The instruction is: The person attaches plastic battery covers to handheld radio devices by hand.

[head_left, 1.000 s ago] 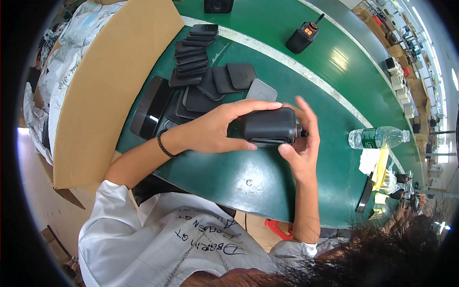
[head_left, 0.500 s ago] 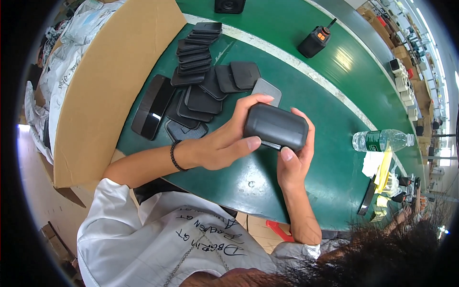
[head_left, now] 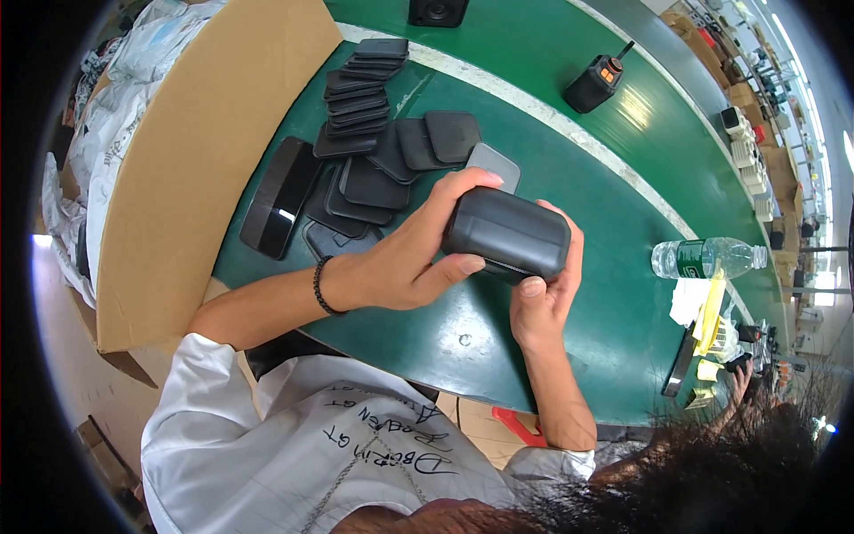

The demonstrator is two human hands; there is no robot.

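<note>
two hands grasp one dark rounded case [head_left: 507, 234] above the green surface [head_left: 569, 169]. left hand [head_left: 405, 258] wraps its near end, fingers over the top and thumb along the front; right hand [head_left: 543, 298] cups it from below, thumb on its lower edge. just behind lie flat black pads [head_left: 369, 173], some overlapping, near a glossy black slab [head_left: 280, 198]. a clear water bottle [head_left: 707, 258] lies well apart at right, a cardboard box [head_left: 191, 151] at left.

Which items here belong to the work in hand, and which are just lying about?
In hand:
- dark rounded case, held by left hand and right hand
- flat dark covers stacked on the green table

Lying about:
- water bottle
- black handheld radio
- cardboard box
</note>
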